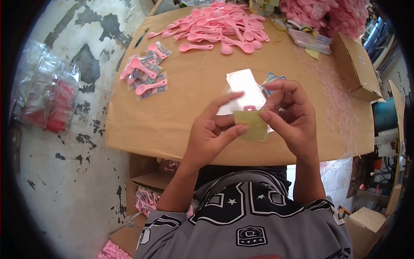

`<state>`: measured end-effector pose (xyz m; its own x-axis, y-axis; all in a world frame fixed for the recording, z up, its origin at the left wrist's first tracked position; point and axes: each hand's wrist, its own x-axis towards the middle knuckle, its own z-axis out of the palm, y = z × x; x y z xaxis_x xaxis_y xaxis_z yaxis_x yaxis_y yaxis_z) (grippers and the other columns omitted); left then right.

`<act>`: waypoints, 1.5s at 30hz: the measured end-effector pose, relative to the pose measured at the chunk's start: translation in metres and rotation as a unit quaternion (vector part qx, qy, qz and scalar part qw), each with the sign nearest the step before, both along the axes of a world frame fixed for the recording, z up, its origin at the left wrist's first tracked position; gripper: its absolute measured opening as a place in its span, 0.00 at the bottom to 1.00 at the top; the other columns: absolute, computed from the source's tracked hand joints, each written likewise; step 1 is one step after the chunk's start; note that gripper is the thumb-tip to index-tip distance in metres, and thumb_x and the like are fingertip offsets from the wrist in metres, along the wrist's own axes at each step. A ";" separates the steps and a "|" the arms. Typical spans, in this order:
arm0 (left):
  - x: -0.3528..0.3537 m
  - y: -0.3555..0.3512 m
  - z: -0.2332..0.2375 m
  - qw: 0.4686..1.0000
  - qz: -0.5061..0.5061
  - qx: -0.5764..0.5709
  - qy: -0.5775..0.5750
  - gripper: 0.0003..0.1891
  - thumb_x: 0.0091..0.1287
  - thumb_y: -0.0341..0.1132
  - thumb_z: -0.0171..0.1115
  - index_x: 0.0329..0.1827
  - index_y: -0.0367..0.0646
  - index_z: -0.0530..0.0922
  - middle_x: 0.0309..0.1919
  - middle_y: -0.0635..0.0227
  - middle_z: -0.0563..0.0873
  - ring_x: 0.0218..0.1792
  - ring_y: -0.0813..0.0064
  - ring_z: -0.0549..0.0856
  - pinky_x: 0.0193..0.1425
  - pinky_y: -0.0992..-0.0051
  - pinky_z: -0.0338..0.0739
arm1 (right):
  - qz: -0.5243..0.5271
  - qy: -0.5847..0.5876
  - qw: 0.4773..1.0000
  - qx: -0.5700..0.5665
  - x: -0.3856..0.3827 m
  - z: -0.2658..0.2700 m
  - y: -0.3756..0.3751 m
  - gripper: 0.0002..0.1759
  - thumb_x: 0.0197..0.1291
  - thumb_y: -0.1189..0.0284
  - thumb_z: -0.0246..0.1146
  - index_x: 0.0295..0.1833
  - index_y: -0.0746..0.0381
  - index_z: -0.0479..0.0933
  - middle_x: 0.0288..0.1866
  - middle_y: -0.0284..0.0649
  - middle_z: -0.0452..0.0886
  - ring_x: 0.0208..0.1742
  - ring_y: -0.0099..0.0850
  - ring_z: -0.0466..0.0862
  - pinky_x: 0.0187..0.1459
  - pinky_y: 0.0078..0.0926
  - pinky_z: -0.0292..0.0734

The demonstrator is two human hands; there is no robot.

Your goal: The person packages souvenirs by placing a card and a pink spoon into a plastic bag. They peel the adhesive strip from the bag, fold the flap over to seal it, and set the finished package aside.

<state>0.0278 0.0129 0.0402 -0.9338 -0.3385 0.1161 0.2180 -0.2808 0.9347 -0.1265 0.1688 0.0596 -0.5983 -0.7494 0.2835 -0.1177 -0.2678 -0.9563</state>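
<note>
In front of my chest, a small clear plastic bag with a yellow-green card (251, 125) inside is held up. The pink end of a spoon handle (249, 108) shows at the bag's top edge; the rest of that spoon is hidden. My left hand (213, 131) grips the bag's left side, thumb in front and fingers behind. At the upper right corner, my right hand (295, 116) pinches the bag between thumb and fingers. Just beyond lies a stack of white sheets or bags (243, 82), and blue printed cards (272, 78) lie partly behind my right hand.
A big pile of pink spoons (220, 26) covers the table's far side. Several bagged spoons (144, 71) lie at the left, near a pen (141, 38). A cardboard box (353, 64) and plastic strands (340, 103) are on the right. Plastic packs (47, 90) lie on the floor.
</note>
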 end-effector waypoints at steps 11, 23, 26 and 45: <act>0.033 -0.080 0.013 0.825 0.403 -0.396 -0.005 0.20 0.72 0.17 0.63 0.66 0.36 0.83 0.60 0.59 0.90 0.56 0.73 0.89 0.62 0.73 0.82 | -0.167 0.262 0.936 0.167 -0.018 -0.015 0.005 0.17 0.65 0.79 0.72 0.59 0.61 0.83 0.39 0.36 0.81 0.28 0.24 0.74 0.32 0.25 0.70; -0.013 -0.043 -0.028 0.776 0.179 -0.566 -0.213 0.13 0.70 0.36 0.74 0.46 0.36 0.82 0.38 0.61 0.83 0.40 0.67 0.81 0.50 0.66 0.77 | -0.291 0.351 0.775 0.438 -0.053 -0.040 0.021 0.25 0.67 0.58 0.74 0.57 0.67 0.80 0.55 0.50 0.79 0.60 0.49 0.78 0.58 0.47 0.78; -0.020 -0.047 -0.035 0.780 0.141 -0.574 -0.206 0.14 0.71 0.39 0.73 0.41 0.38 0.79 0.36 0.59 0.81 0.42 0.56 0.82 0.52 0.59 0.77 | -0.259 0.315 0.822 0.398 -0.057 -0.035 0.024 0.23 0.67 0.60 0.74 0.54 0.67 0.79 0.53 0.51 0.81 0.57 0.49 0.80 0.56 0.46 0.78; -0.006 -0.092 -0.026 0.923 0.075 -0.268 -0.266 0.10 0.75 0.35 0.72 0.47 0.35 0.88 0.34 0.74 0.85 0.34 0.87 0.78 0.38 0.81 0.73 | -0.338 0.351 0.819 0.303 -0.079 -0.045 0.028 0.13 0.77 0.70 0.65 0.56 0.68 0.86 0.42 0.45 0.85 0.38 0.35 0.84 0.43 0.35 0.77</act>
